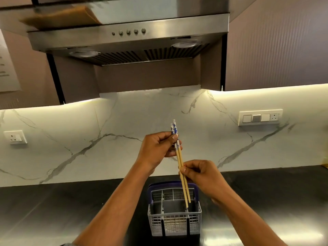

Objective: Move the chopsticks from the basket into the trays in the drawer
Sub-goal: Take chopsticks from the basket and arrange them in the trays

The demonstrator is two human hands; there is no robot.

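Both hands, the left hand (156, 148) pinching the patterned tops and the right hand (200, 176) the wooden shafts, held the chopsticks (179, 158) above the grey basket (174, 222) on the dark counter (71, 206).

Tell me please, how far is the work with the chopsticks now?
Done: the gray basket on the dark counter shows no other chopsticks in the compartments visible. In hand: one pair of chopsticks is held above it, the left hand gripping near the blue-patterned tops, the right hand pinching lower down. Left: putting this pair into the drawer trays, which are out of view.
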